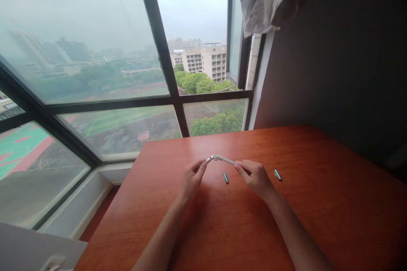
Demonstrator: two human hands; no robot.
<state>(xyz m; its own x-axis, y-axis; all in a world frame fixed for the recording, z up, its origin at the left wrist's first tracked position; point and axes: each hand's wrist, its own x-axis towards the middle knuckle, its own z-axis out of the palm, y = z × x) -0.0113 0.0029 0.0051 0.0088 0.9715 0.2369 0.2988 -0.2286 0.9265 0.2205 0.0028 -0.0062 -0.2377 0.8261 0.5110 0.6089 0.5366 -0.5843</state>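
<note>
My left hand (192,179) pinches a slim silver rod (210,159) between thumb and fingers. In my right hand (255,176) is a slim pale grey rod (225,160), held by its right end. The inner ends of both rods meet above the table in a small shiny metal part (215,157), forming a shallow peak. Whether they are joined or only touching, I cannot tell. Between my hands, on the tabletop, lies a small dark-and-teal bar (225,178), perhaps a razor cartridge. A similar teal bar (277,175) lies to the right of my right hand.
The reddish-brown wooden table (241,228) reaches back to a large window with dark frames (140,103). One pane (235,25) stands open at the upper right, with a grey cloth (267,0) hanging beside it. A dark wall (318,67) borders the right side.
</note>
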